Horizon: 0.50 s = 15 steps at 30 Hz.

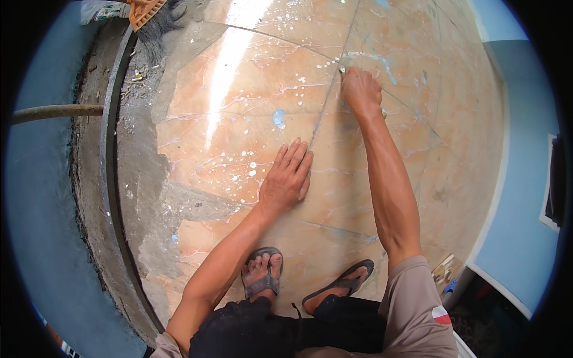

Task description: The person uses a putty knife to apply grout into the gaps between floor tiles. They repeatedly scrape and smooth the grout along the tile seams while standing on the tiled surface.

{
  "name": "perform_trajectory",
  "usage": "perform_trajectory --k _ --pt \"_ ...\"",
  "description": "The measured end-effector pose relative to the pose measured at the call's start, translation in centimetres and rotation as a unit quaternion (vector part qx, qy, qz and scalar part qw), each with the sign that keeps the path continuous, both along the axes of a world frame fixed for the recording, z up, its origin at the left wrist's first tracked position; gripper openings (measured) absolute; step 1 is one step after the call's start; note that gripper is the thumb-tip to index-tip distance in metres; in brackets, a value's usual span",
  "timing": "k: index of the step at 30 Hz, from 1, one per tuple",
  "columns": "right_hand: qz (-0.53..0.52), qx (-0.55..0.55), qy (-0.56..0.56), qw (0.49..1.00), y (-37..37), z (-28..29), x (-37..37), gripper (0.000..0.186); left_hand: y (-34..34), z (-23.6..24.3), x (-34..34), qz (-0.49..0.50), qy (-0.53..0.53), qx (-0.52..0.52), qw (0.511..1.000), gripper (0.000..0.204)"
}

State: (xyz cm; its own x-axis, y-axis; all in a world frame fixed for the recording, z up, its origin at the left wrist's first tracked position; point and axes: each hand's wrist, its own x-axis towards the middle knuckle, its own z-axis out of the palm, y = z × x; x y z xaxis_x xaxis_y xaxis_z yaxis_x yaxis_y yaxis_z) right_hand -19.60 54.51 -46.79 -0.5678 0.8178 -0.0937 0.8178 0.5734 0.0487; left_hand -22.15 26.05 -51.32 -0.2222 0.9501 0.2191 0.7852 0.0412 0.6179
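Observation:
My left hand (286,176) lies flat on the tiled floor (340,209), its fingers stretched out and holding nothing. Farther forward and to the right, my right hand (361,92) is closed around a small tool (342,70). Only its pale, metallic-looking tip shows, at a tile joint where several seams meet; my fist hides the rest, so its exact kind cannot be made out. White paint spots (253,165) are scattered over the tan, marbled tiles. A light-blue paint blotch (279,118) lies beyond my left fingertips.
An orange broom head (145,12) with grey bristles rests at the far left. Rough grey cement (140,167) and a dark raised edge (110,137) run along the left, beside a blue wall (42,179). My sandalled feet (262,274) stand nearby. Small items (443,271) lie right.

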Motion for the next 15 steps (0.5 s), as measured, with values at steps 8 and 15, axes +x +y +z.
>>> perform_trajectory --k 8,15 --pt "-0.012 -0.001 -0.018 1.000 1.1 0.8 -0.7 0.026 0.1 -0.2 0.1 0.004 -0.003 0.011 1.000 0.053" --pt "-0.001 -0.015 -0.011 1.000 -0.5 0.2 -0.8 0.027 -0.7 -0.4 -0.2 0.012 0.006 0.001 1.000 0.052"
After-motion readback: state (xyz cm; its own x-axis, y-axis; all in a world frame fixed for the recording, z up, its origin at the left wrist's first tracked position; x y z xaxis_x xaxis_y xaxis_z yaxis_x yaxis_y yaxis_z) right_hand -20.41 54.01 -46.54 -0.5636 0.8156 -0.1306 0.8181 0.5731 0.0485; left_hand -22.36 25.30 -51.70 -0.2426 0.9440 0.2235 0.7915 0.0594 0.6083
